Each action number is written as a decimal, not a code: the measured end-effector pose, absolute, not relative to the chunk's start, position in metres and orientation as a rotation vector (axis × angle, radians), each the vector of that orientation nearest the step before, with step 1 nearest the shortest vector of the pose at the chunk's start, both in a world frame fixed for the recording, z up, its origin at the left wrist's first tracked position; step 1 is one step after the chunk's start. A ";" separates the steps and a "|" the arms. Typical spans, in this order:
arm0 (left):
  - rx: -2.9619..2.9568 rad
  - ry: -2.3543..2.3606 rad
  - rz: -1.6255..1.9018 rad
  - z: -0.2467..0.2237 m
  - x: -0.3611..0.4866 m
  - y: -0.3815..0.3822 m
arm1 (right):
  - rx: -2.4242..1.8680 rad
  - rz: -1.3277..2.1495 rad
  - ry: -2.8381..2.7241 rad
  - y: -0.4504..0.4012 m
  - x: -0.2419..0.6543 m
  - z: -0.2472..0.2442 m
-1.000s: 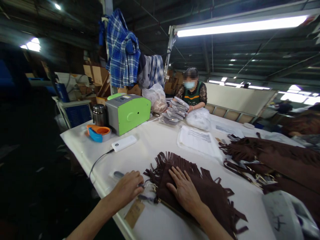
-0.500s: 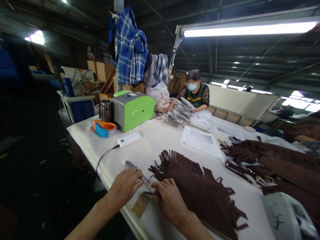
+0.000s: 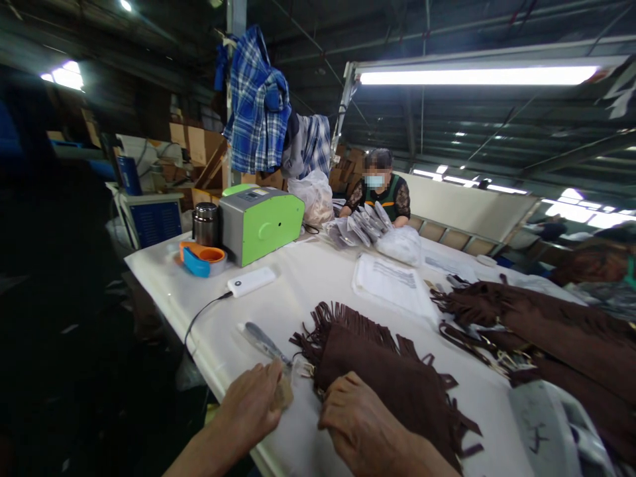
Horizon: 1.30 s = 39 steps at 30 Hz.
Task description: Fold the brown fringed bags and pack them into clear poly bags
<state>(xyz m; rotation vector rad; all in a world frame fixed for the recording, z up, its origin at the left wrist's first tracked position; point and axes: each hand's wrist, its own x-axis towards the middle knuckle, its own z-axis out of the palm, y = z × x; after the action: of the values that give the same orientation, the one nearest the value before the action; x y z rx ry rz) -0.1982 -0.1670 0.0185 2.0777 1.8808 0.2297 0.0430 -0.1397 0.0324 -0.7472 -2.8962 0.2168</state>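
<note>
Near the table's front edge, my left hand (image 3: 256,404) is closed on a small brown paper tag (image 3: 283,392). My right hand (image 3: 354,414) has its fingers curled at the lower left edge of a dark brown fringed suede piece (image 3: 380,361); what they hold, if anything, is hidden. Beyond my left hand a grey strip in clear plastic (image 3: 265,342) lies on the white table, its lower end close to a metal clasp (image 3: 304,368) at the suede's left side.
A green and grey machine (image 3: 263,225), steel flask (image 3: 205,224), tape dispenser (image 3: 201,258) and white power bank (image 3: 252,281) stand at left. White plastic bags (image 3: 390,285) lie mid-table, more brown fringed pieces (image 3: 546,324) at right. Across the table a person handles wrapped packets (image 3: 365,224).
My hands have moved down and apart, away from the plastic-wrapped strip, which now lies in fuller view. The tag has come up from the table into my left hand.
</note>
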 end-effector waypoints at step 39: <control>2.408 2.010 0.318 0.015 -0.223 -0.125 | -0.778 -0.142 -2.530 -0.156 0.044 -0.023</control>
<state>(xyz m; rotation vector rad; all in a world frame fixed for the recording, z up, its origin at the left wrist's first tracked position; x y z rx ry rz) -0.2230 -0.1245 0.0150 2.4079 2.0100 0.3179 0.0445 -0.1559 -0.0232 -0.7783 -2.5302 -0.1422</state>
